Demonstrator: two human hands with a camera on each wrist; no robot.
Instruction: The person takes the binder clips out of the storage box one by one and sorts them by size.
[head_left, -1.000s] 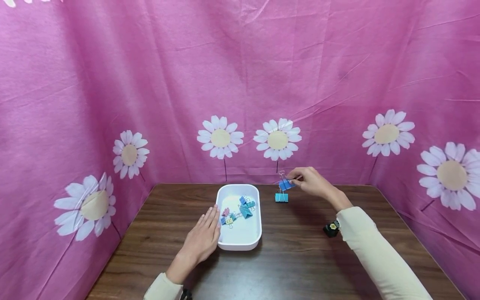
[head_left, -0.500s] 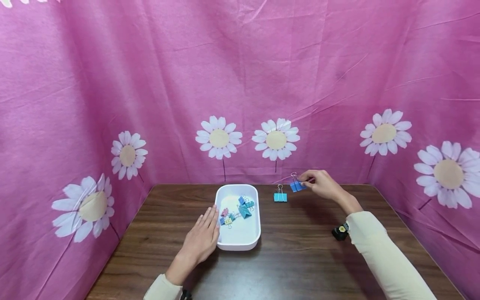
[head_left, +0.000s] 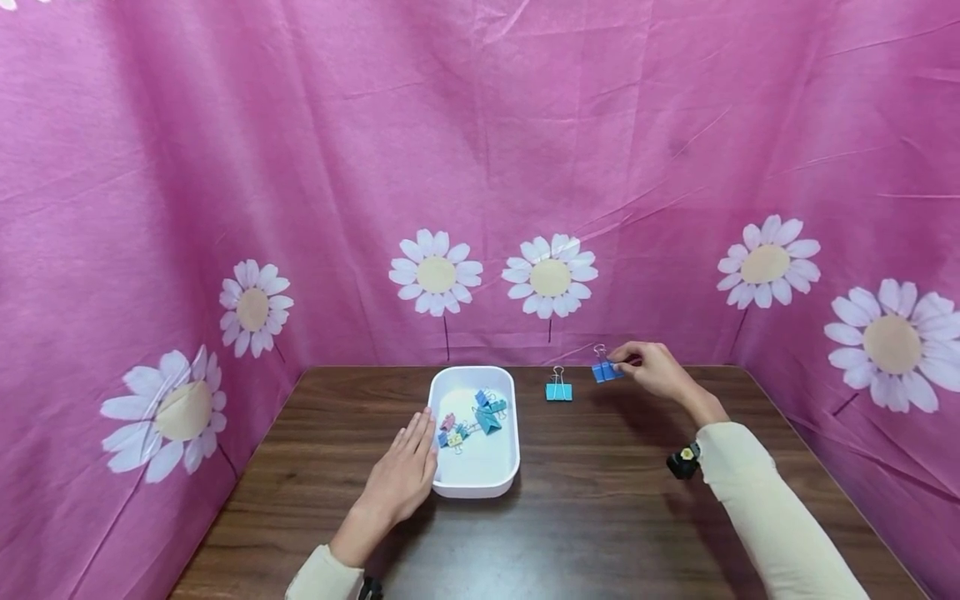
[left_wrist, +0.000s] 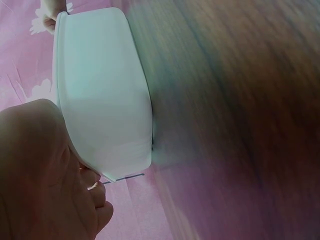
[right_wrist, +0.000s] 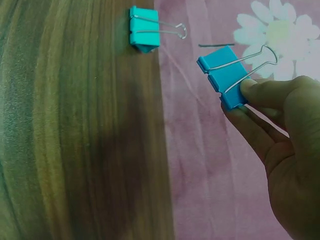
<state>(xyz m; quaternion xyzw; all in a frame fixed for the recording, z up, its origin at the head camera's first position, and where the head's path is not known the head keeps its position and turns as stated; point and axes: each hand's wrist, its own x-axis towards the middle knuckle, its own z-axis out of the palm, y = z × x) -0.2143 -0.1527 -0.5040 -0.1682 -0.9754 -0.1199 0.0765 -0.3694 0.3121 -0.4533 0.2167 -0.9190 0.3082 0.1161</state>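
My right hand (head_left: 654,369) pinches a blue binder clip (head_left: 607,372) by one end, between thumb and fingers, near the table's back edge. In the right wrist view that blue clip (right_wrist: 227,75) appears tilted, its wire handles toward the curtain. To its left a teal binder clip (head_left: 558,391) stands on the table with its handles up. My left hand (head_left: 401,471) lies with straight fingers along the left side of a white tray (head_left: 475,492). Inside the tray are a larger teal clip (head_left: 487,420) and several small clips in pink, yellow, blue and green.
The brown wooden table (head_left: 585,533) carries all of this. A pink curtain (head_left: 480,167) with white daisies hangs behind it and along both sides.
My right hand has carried the blue clip rightward, from over the teal clip to a spot beside it. The left hand and the tray stay in place.
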